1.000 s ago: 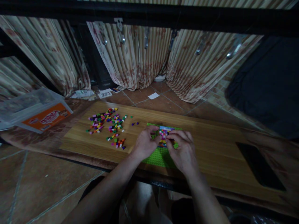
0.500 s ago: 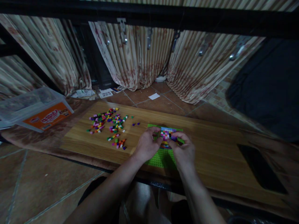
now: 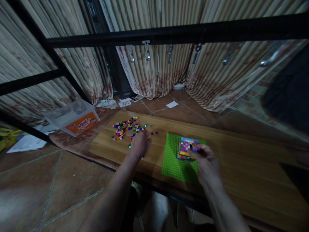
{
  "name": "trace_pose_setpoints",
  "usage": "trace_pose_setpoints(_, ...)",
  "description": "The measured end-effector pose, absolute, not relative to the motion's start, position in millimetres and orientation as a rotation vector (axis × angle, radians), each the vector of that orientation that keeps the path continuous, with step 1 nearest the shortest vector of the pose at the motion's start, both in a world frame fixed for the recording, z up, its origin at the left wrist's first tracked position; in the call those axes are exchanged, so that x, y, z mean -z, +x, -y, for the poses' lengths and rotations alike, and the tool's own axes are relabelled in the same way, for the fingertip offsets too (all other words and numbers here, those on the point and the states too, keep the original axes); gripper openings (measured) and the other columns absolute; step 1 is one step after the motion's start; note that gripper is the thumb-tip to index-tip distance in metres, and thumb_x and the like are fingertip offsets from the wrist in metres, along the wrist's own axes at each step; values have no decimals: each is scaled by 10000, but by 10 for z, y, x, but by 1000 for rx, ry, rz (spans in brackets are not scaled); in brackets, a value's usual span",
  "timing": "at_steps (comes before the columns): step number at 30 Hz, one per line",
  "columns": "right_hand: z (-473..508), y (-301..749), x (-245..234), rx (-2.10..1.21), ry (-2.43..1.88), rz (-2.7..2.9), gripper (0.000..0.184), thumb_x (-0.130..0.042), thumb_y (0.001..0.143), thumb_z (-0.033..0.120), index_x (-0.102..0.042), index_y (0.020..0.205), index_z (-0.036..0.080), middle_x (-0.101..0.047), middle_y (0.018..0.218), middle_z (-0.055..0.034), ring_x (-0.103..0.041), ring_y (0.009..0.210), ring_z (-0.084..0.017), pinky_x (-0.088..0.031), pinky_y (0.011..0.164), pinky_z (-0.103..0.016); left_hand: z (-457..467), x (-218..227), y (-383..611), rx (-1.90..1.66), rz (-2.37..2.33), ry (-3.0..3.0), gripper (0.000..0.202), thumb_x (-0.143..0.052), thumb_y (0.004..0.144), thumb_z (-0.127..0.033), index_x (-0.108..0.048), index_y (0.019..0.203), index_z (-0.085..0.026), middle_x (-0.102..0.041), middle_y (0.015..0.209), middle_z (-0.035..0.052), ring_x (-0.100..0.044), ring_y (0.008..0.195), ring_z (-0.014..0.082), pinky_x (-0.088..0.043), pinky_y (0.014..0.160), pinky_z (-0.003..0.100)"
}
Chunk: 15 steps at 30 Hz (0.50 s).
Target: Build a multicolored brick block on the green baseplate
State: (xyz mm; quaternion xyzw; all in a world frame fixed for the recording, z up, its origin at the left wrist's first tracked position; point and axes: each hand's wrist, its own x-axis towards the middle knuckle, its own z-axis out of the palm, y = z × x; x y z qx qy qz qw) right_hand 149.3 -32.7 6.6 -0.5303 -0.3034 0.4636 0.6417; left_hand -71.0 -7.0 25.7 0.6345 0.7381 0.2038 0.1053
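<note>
A green baseplate [image 3: 174, 161] lies on the wooden board [image 3: 227, 161], with a multicoloured block of small bricks [image 3: 186, 148] standing on its far right part. My right hand [image 3: 205, 161] rests at the block's right side, fingers curled against it. A pile of small loose coloured bricks [image 3: 125, 127] is scattered on the board's left part. My left hand [image 3: 140, 144] is over the near right edge of that pile, fingers bent down onto the bricks; what it holds, if anything, is hidden.
A clear plastic tub with an orange label [image 3: 74, 118] stands left of the board. A black metal frame [image 3: 154, 33] crosses above. Curtains [image 3: 154, 74] hang behind, papers [image 3: 120, 103] lie on the tiled floor, and a dark flat object [image 3: 295, 175] lies at the board's right end.
My left hand left the brick block and moved left to the loose brick pile. My right hand stayed at the block. The camera tilted up and turned left.
</note>
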Motion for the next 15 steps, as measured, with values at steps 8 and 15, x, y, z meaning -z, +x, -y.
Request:
trace_pose_setpoints(8, 333, 1579, -105, -1050, -1180, 710, 349, -840, 523, 313, -660, 802, 205, -651, 816, 21, -587, 740, -132, -461, 691, -288, -58, -183, -993, -273, -2366, 1908, 216, -474, 804, -167, -674, 882, -137, -705, 911, 156, -647, 943, 270, -470, 820, 334)
trace_pose_setpoints(15, 250, 1716, -122, -842, -1158, 595, 259, -789, 559, 291, -680, 777, 204, -642, 794, 10, -586, 770, -146, -449, 722, -302, -65, -178, -884, -249, -2293, 1973, 255, -426, 825, -124, -668, 902, -120, -693, 921, 176, -649, 931, 290, -477, 802, 364)
